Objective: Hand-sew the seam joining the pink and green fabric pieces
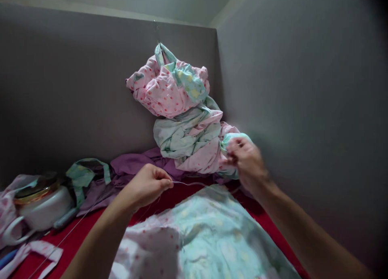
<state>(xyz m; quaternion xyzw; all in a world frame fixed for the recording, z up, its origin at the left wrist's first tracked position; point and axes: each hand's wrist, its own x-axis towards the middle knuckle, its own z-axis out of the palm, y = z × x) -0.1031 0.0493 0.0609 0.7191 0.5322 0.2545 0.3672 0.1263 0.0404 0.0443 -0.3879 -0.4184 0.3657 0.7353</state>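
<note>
Thread point(194, 184) ran from the pinched thumb and forefinger of the person's left hand point(151, 186), whose other fingers were curled in, toward the far corner of the patchwork cloth point(209, 230). The right hand point(245, 157) was blurred, its fingers bent inward beside the mint end of the hanging bundle point(188, 133); whether it gripped thread or fabric could not be told. The patchwork cloth, pink-dotted on its left and mint on its right, lay in front of the person between the forearms, its frayed left edge running below the left hand. Bands of the red surface point(72, 236) showed along both its sides. Between the two hands was a gap crossed only by the thread, with the bundle just beyond. The right wall point(303, 89) rose beside the right forearm, and the far wall point(75, 81) stood behind the bundle. On the left, beyond the forearm, a white pot point(50, 206) and a pink-dotted strip point(39, 248) took up the side, while purple cloth point(133, 163) bordered the back edge
</note>
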